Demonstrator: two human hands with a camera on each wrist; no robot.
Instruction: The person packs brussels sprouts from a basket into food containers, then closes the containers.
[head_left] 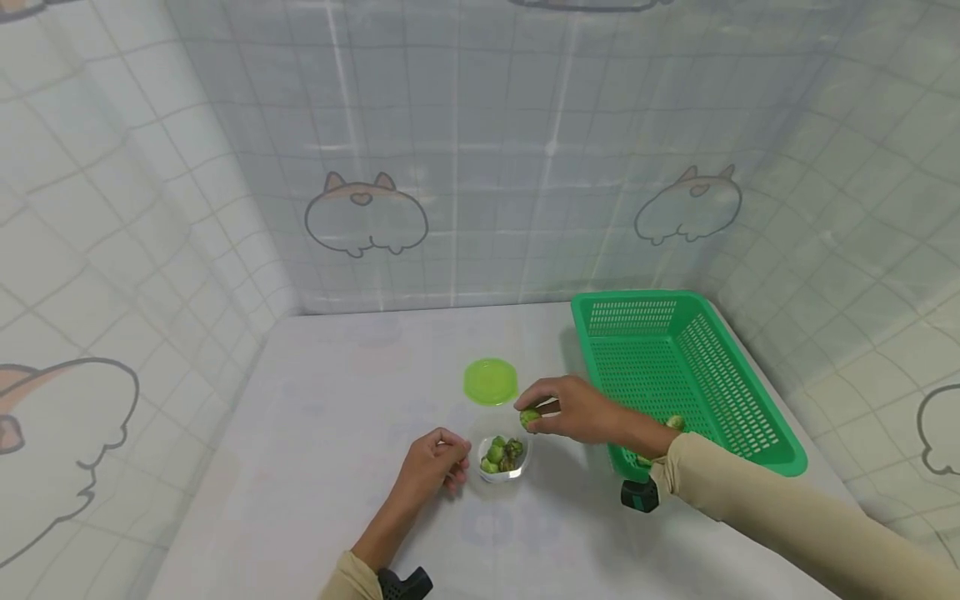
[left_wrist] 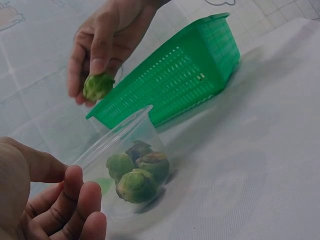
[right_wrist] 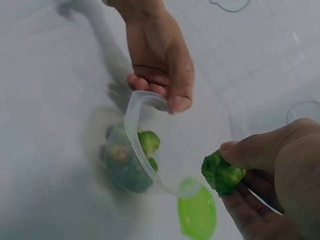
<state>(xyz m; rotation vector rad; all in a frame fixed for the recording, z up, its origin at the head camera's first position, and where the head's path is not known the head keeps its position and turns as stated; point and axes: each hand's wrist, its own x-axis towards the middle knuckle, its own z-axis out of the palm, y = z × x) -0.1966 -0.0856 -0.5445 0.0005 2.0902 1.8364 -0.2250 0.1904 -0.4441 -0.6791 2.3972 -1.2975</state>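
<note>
A clear plastic cup (head_left: 503, 475) with several Brussels sprouts (left_wrist: 137, 185) inside stands on the white table. My left hand (head_left: 432, 467) pinches its rim between thumb and curled fingers, as the right wrist view shows. Above and right of the cup, my right hand (head_left: 573, 408) holds one green Brussels sprout (right_wrist: 222, 172) between thumb and fingertips. The held sprout is apart from the cup's rim. Behind the cup lies a flat lime-green lid (head_left: 491, 382).
A green slatted basket (head_left: 690, 358) stands at the table's right, beneath my right forearm. A few sprouts (head_left: 675, 422) show in its near end, partly hidden by the sleeve. Patterned curtain-like walls (head_left: 480, 167) enclose the back and both sides.
</note>
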